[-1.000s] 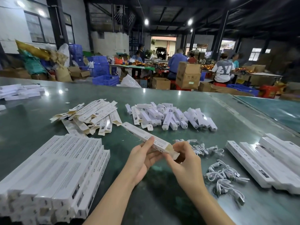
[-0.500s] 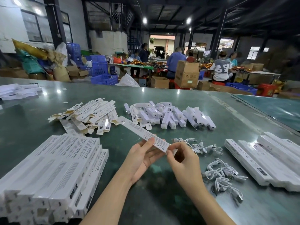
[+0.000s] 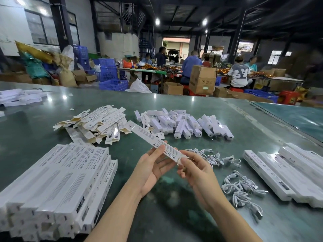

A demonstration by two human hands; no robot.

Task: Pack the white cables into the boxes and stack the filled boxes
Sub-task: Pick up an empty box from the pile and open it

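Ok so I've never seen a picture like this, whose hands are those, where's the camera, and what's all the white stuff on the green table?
There is no machine here. The camera is worn on a person's head and looks forward and down, so the two bare arms reaching in from below are that person's own. The left hand and the right hand hold one long white box between them; the right fingers pinch its near end. On the green table lie a stack of long boxes at the left, flat unfolded cartons behind it, a pile of small white boxes in the middle, loose white cables at the right, and more long boxes at the far right. Other workers sit at tables in the background.
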